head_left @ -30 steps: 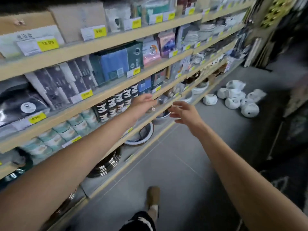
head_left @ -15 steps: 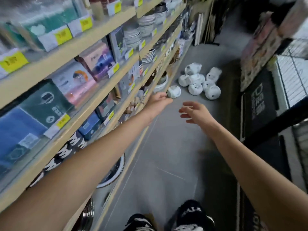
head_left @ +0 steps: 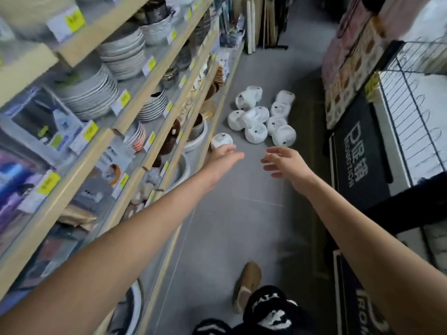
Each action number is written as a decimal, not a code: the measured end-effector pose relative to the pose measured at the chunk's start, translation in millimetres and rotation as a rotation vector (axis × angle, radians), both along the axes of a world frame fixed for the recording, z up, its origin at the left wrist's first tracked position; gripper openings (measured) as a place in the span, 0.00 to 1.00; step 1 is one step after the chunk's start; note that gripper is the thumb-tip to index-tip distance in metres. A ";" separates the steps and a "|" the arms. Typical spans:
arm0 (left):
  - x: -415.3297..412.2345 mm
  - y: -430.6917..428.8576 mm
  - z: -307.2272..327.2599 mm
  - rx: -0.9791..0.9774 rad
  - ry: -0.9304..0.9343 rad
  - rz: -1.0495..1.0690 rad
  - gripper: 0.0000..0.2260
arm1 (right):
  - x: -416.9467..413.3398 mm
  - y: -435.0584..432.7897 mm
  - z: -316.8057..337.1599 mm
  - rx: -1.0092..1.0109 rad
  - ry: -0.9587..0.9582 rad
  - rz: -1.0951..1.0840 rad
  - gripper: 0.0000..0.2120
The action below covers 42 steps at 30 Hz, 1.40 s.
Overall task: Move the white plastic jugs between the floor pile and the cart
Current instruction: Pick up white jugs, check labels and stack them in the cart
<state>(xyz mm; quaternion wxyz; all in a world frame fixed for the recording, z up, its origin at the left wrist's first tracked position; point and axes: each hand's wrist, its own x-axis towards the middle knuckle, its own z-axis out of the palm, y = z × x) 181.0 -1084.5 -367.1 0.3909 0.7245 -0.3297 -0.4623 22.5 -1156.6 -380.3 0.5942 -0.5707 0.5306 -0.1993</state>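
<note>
The person stands in a shop aisle with both bare arms stretched forward over the grey floor (head_left: 242,226). The left hand (head_left: 225,155) is held palm down with its fingers straight and close together, and it holds nothing. Its fingertips overlap the lower edge of a lone jug (head_left: 221,140) that lies on the floor beside the bottom shelf; whether they touch it cannot be told from this view. The right hand (head_left: 283,163) is empty too, with its fingers spread wide and loosely bent.

Farther along the aisle, beyond both hands, the pile of white jugs (head_left: 262,118) lies on the floor, the round bottles tumbled against one another with small dark labels showing on several. The lone jug sits apart from this pile, nearer the shelves.

On the left, wooden shelves (head_left: 104,32) carry stacks of plates (head_left: 89,93), bowls and boxed goods, with yellow price tags (head_left: 124,99) along the front edges. On the right stands a wire cart (head_left: 408,97), and a black mat (head_left: 358,155) with white lettering leans upright just beside it. At the bottom of the view a tan shoe (head_left: 249,284) rests on the floor.
</note>
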 end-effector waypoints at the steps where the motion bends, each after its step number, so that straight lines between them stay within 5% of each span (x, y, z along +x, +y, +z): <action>1: 0.3 -22.0 -1.2 0.009 0.004 0.001 0.20 | 0.3 -22.4 -1.0 0.002 0.003 0.004 0.11; 17: 56.0 -273.1 -49.8 0.024 0.036 0.093 0.22 | 54.7 -284.9 -37.2 0.032 0.019 0.062 0.07; 28: 159.5 -462.7 -98.5 0.154 0.056 0.186 0.23 | 160.2 -480.0 -80.1 0.167 0.146 0.152 0.12; 42: 241.1 -610.0 -196.0 0.432 -0.021 0.297 0.23 | 264.3 -626.2 -195.5 0.458 0.217 0.247 0.22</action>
